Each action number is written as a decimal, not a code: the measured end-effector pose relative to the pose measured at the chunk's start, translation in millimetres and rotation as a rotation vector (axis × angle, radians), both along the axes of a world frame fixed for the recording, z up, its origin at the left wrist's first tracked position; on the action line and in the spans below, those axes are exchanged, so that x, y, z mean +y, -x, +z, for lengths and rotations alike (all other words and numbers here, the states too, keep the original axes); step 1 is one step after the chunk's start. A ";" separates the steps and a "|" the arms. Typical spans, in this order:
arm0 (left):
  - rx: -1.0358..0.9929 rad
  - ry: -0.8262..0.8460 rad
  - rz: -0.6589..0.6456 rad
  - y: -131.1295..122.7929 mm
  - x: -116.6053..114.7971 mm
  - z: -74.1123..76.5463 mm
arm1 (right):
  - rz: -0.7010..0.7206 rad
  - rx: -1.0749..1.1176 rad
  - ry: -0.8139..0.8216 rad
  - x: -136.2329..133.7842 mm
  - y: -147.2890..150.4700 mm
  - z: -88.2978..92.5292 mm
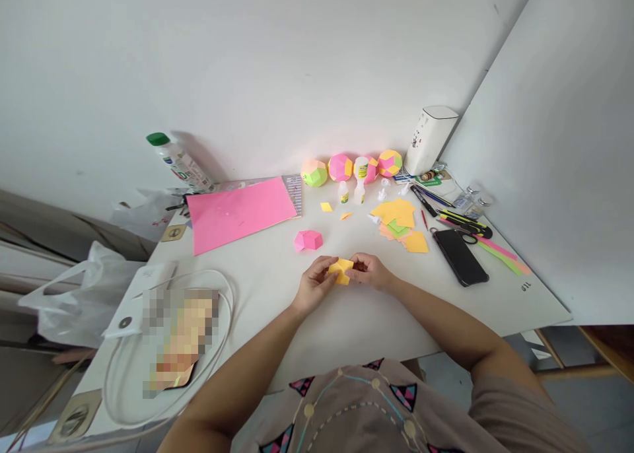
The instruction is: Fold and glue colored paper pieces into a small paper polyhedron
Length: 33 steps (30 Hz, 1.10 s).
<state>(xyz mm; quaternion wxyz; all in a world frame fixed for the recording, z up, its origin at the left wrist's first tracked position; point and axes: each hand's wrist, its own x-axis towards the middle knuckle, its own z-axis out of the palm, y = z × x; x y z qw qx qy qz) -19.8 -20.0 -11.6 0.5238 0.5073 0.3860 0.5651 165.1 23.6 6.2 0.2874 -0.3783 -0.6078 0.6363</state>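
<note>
Between my two hands is a small folded piece of yellow paper (341,270), held above the white table near its front. My left hand (316,280) pinches its left edge between thumb and fingers. On the opposite edge, my right hand (369,271) grips it the same way. Just beyond my left hand lies a faceted pink paper piece (308,240). A yellow paper diamond (326,207) and a small folded yellow scrap (346,216) rest farther back. To the right is a pile of yellow, green and peach paper pieces (400,216).
Several faceted paper balls (341,167) line the wall behind small glue bottles (343,193). Pink sheets (240,214) lie left, near a green-capped bottle (181,162). A black phone (460,257), scissors and pens are right. A white cable (230,301) loops at the left front.
</note>
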 end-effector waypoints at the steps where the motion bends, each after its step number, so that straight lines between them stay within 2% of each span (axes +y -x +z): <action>1: 0.002 0.003 -0.002 -0.5 0.2 -0.3 | -0.010 -0.011 -0.005 -0.3 0.3 1.3; 7: 0.012 0.065 -0.001 -2.1 0.2 -0.6 | -0.054 -0.030 -0.045 -0.5 0.4 6.6; 16: -0.020 0.235 -0.048 0.8 0.3 -2.7 | -0.078 -0.015 -0.055 1.6 -1.8 1.6; 26: 0.070 0.199 -0.148 3.0 -0.2 4.5 | -0.126 0.023 -0.096 -1.4 -0.2 0.7; 33: 0.201 0.151 -0.059 -0.7 -1.3 4.0 | -0.125 0.027 -0.099 -3.9 1.1 0.9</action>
